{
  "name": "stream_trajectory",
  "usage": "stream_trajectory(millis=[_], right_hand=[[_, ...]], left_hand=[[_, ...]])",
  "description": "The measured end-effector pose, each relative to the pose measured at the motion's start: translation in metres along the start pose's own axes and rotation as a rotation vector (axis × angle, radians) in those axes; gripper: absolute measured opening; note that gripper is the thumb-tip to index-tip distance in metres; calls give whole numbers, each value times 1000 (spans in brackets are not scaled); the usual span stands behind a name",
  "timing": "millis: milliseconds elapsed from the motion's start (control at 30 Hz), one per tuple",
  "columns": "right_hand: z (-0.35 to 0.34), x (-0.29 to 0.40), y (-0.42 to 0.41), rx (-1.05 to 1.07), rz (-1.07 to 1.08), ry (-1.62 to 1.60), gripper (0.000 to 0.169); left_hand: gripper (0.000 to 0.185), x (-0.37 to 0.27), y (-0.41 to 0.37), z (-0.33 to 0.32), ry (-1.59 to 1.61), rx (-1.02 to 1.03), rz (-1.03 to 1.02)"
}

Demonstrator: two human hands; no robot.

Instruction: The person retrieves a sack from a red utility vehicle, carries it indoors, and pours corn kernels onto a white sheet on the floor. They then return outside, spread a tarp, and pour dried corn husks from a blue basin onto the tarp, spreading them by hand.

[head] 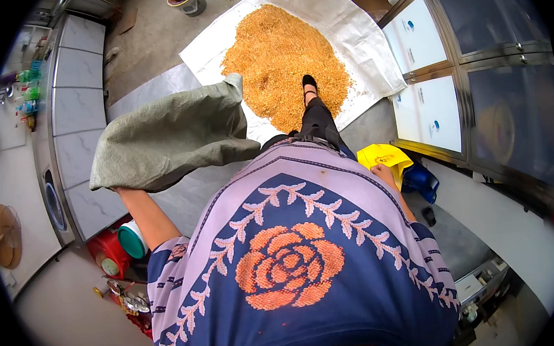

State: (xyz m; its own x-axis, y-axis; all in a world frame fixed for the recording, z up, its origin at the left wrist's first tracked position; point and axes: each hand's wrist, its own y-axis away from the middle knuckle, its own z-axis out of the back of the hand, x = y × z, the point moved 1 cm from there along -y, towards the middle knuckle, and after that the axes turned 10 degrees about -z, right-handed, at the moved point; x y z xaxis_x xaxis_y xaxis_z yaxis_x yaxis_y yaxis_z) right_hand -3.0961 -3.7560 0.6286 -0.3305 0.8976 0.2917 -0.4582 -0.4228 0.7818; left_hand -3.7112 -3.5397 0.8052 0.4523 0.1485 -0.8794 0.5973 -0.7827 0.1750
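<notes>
A grey-green woven sack (173,132) hangs from my left arm at the left. My left hand (116,189) is inside or behind this sack, with only the wrist area showing, so its fingers are hidden. At the right, beside my hip, my right hand (381,170) is closed on a yellow plastic scoop or bag (386,158); which of the two cannot be told. A heap of golden grain (283,61) lies on a white woven sheet (371,70) on the floor. One foot in a black shoe (308,81) is on the heap's near right part.
Cabinets with metal frames (462,107) line the right side, a tiled counter (79,105) the left. A bucket (190,0) stands beyond the sheet. Near my left elbow are a red container (106,247) and a green-lidded tub (132,240). A blue plastic object (420,182) lies behind my right hand.
</notes>
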Motion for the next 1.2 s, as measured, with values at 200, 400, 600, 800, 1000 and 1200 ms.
stream_trajectory(millis=[200,400,600,800,1000,1200], right_hand=[[-1,17,-40,12,59,11,20],[15,28,-44,5,60,-57,20],[9,10,-20,-19,48,-134,20],[-14,-16,-3,-14,-56,32,19],[-24,-37,-28,-43,-112,-158,18],[-35,-38,14,-36,-14,-369,19]], left_hand=[[58,4,5,8,4,-14,-11],[57,12,12,3,-4,-21,16],[57,12,13,-8,-14,-2,37],[57,16,8,-14,-32,25,44],[56,19,7,-30,-47,59,60],[55,24,25,-76,-81,123,177]])
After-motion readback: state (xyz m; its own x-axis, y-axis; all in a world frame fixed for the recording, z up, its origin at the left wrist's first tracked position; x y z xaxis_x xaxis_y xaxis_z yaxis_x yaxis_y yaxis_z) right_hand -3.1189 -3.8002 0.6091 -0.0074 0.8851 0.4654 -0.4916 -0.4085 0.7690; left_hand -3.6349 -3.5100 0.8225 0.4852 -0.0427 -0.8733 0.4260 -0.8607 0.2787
